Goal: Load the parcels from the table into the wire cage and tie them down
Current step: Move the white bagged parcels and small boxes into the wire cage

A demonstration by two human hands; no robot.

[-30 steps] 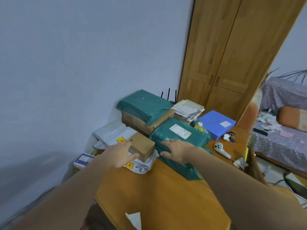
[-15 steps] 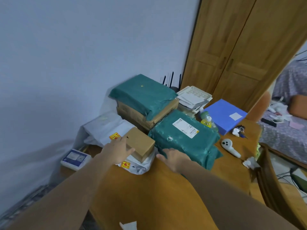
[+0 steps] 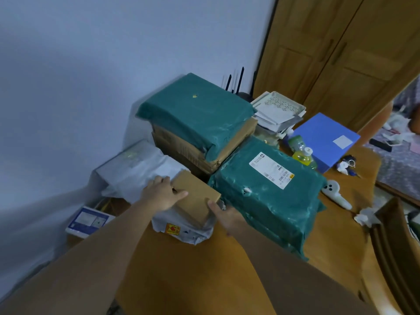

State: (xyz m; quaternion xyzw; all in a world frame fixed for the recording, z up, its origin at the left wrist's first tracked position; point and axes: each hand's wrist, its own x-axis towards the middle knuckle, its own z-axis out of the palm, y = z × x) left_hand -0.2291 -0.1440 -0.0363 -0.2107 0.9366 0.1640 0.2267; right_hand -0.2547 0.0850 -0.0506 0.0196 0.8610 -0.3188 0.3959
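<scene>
A small brown cardboard box (image 3: 196,197) lies on a white plastic mailer bag (image 3: 181,230) at the near left of the wooden table (image 3: 204,276), between the two hands and just beside a teal-wrapped parcel (image 3: 268,196) with a white shipping label. The left hand (image 3: 162,195) rests on the box's left top edge, fingers nearly straight and spread across the lid. The right hand (image 3: 227,218) touches the box's near right corner with its thumb against the side, its other fingers hidden between box and teal parcel.
</scene>
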